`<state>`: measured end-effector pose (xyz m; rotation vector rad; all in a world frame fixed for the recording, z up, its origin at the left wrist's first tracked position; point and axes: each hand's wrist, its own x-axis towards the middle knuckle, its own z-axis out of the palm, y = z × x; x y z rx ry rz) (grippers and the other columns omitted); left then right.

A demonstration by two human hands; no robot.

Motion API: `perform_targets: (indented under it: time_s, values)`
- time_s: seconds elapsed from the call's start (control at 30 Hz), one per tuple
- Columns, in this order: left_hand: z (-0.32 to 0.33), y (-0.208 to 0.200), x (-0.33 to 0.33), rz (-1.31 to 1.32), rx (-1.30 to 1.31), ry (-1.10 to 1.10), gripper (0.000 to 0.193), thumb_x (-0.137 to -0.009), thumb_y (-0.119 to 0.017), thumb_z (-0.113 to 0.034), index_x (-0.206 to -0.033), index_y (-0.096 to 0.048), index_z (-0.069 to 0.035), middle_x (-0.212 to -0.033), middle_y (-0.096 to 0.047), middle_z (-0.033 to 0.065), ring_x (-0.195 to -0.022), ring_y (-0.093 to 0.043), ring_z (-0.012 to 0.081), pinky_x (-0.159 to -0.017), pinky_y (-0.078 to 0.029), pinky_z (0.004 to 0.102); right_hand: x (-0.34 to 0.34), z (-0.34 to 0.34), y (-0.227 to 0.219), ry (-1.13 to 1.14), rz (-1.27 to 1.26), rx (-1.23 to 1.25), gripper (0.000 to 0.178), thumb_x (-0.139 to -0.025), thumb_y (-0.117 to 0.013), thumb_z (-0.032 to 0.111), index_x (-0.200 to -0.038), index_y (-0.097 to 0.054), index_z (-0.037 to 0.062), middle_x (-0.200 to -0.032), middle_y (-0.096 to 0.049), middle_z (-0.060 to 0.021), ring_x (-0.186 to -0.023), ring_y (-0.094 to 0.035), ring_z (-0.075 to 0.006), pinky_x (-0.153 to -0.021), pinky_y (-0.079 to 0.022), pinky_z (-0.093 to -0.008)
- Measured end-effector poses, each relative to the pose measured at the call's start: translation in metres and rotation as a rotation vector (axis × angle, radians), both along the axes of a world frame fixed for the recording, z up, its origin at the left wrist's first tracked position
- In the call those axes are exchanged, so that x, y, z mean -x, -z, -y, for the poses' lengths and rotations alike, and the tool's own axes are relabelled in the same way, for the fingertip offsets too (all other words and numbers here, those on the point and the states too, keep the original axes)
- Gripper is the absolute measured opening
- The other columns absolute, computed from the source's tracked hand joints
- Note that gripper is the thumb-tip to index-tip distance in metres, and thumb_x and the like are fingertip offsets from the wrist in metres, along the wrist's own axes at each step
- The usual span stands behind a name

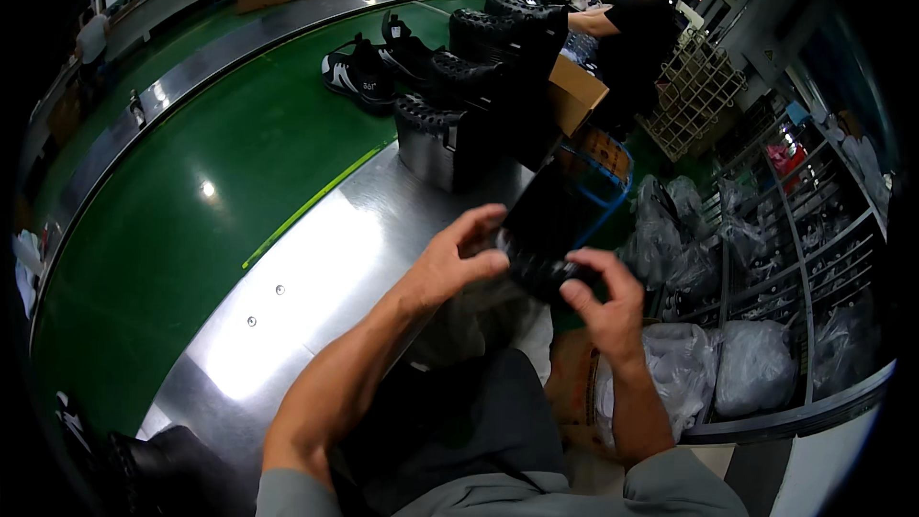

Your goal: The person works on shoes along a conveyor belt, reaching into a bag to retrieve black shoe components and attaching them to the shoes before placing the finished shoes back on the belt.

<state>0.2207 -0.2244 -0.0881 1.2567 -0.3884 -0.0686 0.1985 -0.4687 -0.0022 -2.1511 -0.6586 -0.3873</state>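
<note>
Small glossy black item (pixel 542 273) caught mid-handling

The item is raised between the person's hands, above the lap and right of the metal top, blurred enough that its exact form cannot be told (nor whether the dark panel just above belongs to it). The right hand (pixel 613 302) pinches its right end between thumb and bent fingers. The left hand (pixel 469 254) has thumb and forefinger parted at its left edge; whether it bears any weight, I cannot tell.

As a judgement, the handling is under way and unfinished: the item is not set down. Beyond it stand black footwear pieces with knobbly treaded soles (pixel 436 115), and beside them black sports shoes with white side markings (pixel 359 77); whether these are finished or waiting does not show.

The easiest room for moving seems to lie leftward, over the brushed silver metal top (pixel 354 239), whose far edge meets a glossy green surface (pixel 211 124) along a yellow-green strip (pixel 311 211). Ahead, the treaded footwear and an open brown cardboard box (pixel 577 96) limit reach. Rightward is tighter, with clear plastic bags (pixel 756 369) and a grey metal rack (pixel 809 325) near the right forearm.
</note>
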Motion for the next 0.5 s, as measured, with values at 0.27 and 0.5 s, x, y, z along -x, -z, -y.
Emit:
perform_targets:
  time_s: [0.27, 0.5]
  values:
    - [0.002, 0.012, 0.0, 0.134, -0.385, -0.374, 0.023, -0.094, -0.069, -0.021, -0.104, -0.071, -0.001, -0.081, -0.071, 0.0131, -0.071, -0.068, 0.02, -0.069, -0.054, 0.0321, -0.099, -0.104, -0.118, 0.027, 0.543, -0.141, 0.033, -0.085, -0.08, 0.013, -0.114, -0.069, 0.0016, -0.108, -0.07, -0.0162, -0.096, -0.069, -0.0293, -0.083, -0.055, -0.0365]
    - [0.006, 0.01, -0.002, 0.141, -0.403, -0.351, 0.02, -0.092, -0.068, -0.016, -0.103, -0.071, 0.001, -0.08, -0.07, 0.0122, -0.071, -0.066, 0.0191, -0.068, -0.054, 0.0324, -0.175, -0.16, -0.107, 0.166, 0.542, 0.178, 0.04, -0.086, -0.077, 0.036, -0.112, -0.072, 0.0063, -0.108, -0.071, -0.0171, -0.099, -0.068, -0.0369, -0.089, -0.052, -0.0463]
